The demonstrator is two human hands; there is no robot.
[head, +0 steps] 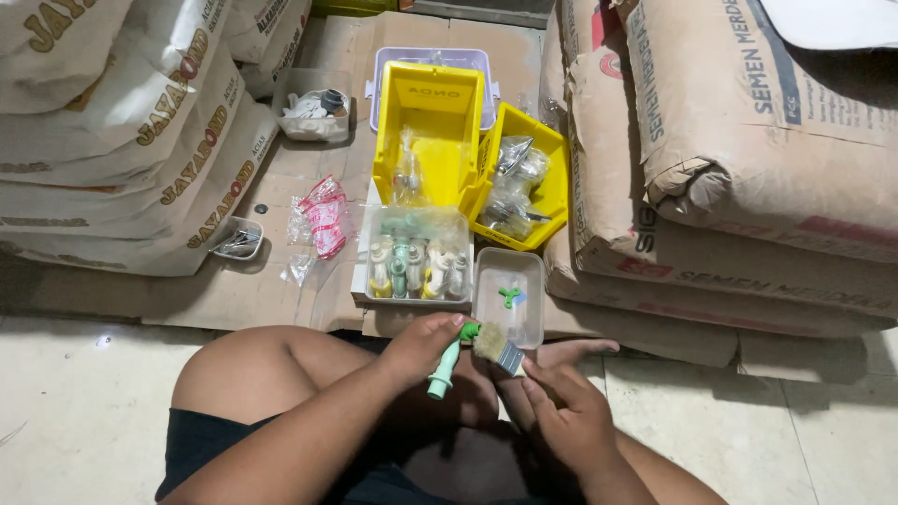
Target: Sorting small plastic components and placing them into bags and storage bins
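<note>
My left hand [423,347] grips a pale green plastic tap [447,364] by its upper end, its spout pointing down over my lap. My right hand [561,414] holds a small paintbrush [496,348], whose bristles touch the top of the tap. Just beyond my hands sits a clear plastic tray [508,301] with one green tap handle in it. Beside it on the left stands a clear box [412,254] packed with several white and green taps.
Two yellow bins [429,140] hold bagged fittings on flattened cardboard, with a lilac tub behind. A red-printed bag [325,216] and small clear tubs lie to the left. Stacked cement sacks [739,159] wall in both sides. I sit cross-legged on a tiled floor.
</note>
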